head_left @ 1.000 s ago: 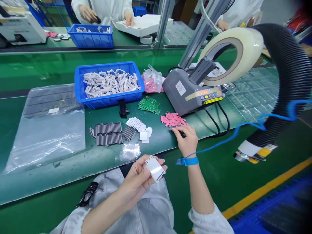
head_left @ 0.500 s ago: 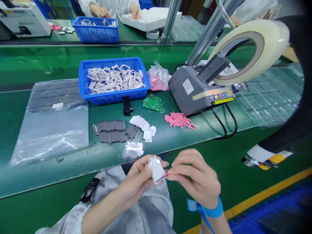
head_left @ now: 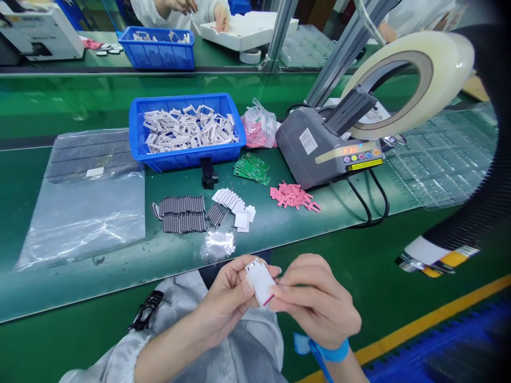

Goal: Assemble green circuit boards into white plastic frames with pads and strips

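Observation:
Between thumb and fingers, my left hand holds a small white rectangular part in front of the table's edge. A thin pink strip lies along its lower right end. The fingertips of my right hand are closed at that end, touching the part and the strip. Beyond my hands on the table are white square pieces, rows of dark grey strips, a pile of pink pieces and green circuit boards.
A blue bin of white frames stands behind the small parts. To the right are a grey tape dispenser and a black hose. Plastic bags lie left. Across the table, a person's hands are by a white tray.
My right hand has moved slightly left, its fingertips now against the white part. The pink strip, which stuck out to the right, now lies along the end. The other person's hand has lifted.

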Demonstrator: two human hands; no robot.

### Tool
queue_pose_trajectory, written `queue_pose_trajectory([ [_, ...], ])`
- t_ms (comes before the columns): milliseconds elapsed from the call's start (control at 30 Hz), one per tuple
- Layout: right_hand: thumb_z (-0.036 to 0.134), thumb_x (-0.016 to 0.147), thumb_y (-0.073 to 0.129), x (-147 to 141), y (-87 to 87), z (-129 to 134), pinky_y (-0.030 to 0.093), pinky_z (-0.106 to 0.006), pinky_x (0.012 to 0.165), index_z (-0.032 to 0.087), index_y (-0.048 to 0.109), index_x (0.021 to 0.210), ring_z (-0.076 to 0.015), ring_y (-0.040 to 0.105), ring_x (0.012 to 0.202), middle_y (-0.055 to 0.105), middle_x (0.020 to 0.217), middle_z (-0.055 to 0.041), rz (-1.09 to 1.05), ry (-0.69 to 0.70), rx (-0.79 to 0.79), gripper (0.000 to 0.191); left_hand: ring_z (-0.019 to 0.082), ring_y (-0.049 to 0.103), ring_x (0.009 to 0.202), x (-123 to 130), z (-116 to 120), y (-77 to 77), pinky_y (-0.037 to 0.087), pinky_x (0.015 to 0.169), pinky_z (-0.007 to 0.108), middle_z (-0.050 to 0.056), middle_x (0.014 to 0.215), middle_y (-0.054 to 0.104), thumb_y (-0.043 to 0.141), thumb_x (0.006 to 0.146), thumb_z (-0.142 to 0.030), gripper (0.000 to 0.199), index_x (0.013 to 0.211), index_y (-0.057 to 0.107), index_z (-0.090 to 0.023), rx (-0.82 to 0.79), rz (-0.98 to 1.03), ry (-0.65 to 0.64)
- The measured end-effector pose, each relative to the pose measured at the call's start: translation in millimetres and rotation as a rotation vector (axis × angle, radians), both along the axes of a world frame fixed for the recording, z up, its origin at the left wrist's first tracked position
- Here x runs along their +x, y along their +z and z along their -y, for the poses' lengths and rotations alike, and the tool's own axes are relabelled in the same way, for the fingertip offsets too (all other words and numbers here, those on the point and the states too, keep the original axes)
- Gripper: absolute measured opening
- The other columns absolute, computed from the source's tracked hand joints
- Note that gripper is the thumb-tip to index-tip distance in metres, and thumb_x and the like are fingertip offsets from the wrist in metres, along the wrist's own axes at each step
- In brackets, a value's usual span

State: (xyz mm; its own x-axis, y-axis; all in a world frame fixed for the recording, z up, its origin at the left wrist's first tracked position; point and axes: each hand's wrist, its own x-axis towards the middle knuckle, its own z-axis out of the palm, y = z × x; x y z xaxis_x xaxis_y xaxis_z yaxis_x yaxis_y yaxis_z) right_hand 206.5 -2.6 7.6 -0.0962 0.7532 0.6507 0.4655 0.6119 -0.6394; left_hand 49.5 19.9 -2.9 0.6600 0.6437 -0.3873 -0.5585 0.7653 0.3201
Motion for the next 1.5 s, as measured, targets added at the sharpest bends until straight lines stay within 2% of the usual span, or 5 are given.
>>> queue_pose_trajectory([
  [367, 0.032, 0.09, 0.058, -12.9, 3.5, 24.9, 0.046, -0.032, 0.071, 0.019, 0.066, 0.086, -0.0164, 0.059, 0.084, 0.07, 0.077, -0.0025, 0.436, -0.414, 0.175, 0.016, 0.011, 0.07, 0.091, 4.4, 2.8, 5.6, 0.054, 0.081, 0.017, -0.002, 0.096, 0.077, 0.079, 0.068, -0.024, 0.024, 0.091, 0.071, -0.023, 0.007, 0.052, 0.068],
  [833, 0.008, 0.074, 0.071, -10.5, 8.1, 33.2, 0.045, -0.027, 0.069, 0.017, 0.065, 0.086, -0.0116, 0.056, 0.074, 0.072, 0.073, 0.0015, 0.414, -0.316, 0.157, 0.016, 0.011, 0.069, 0.09, 6.7, 7.6, 13.3, 0.053, 0.078, 0.019, -0.002, 0.09, 0.077, 0.081, 0.065, -0.026, 0.025, 0.087, 0.07, -0.023, 0.163, -0.022, 0.117],
  [1167, 0.031, 0.081, 0.066, -34.1, -15.6, 26.8, 0.049, -0.039, 0.083, 0.024, 0.06, 0.114, -0.0234, 0.053, 0.105, 0.056, 0.114, -0.0074, -0.387, -0.332, -0.221, 0.035, 0.007, 0.068, 0.087, 10.4, 7.5, 3.1, 0.049, 0.077, 0.014, -0.006, 0.102, 0.074, 0.081, 0.065, -0.033, 0.025, 0.088, 0.07, -0.03, 0.275, -0.063, 0.123],
  [1300, 0.039, 0.08, 0.067, -23.6, -13.7, 28.1, 0.047, -0.039, 0.081, 0.026, 0.064, 0.099, -0.0219, 0.053, 0.095, 0.06, 0.099, -0.0055, -0.335, -0.286, -0.261, 0.023, 0.013, 0.058, 0.112, 5.8, 3.7, -6.5, 0.047, 0.083, 0.018, -0.003, 0.123, 0.065, 0.074, 0.072, -0.039, 0.031, 0.102, 0.067, -0.034, 0.636, -0.274, 0.177],
  [1500, 0.029, 0.073, 0.072, 0.5, -10.4, 35.4, 0.045, -0.041, 0.084, 0.026, 0.065, 0.096, -0.0234, 0.052, 0.098, 0.062, 0.104, -0.0059, -0.103, -0.372, -0.268, 0.024, 0.024, 0.048, 0.124, -6.8, -20.0, -12.6, 0.041, 0.101, 0.04, 0.014, 0.128, 0.061, 0.045, 0.092, -0.038, 0.04, 0.126, 0.056, -0.019, 1.863, -0.69, 0.172],
])
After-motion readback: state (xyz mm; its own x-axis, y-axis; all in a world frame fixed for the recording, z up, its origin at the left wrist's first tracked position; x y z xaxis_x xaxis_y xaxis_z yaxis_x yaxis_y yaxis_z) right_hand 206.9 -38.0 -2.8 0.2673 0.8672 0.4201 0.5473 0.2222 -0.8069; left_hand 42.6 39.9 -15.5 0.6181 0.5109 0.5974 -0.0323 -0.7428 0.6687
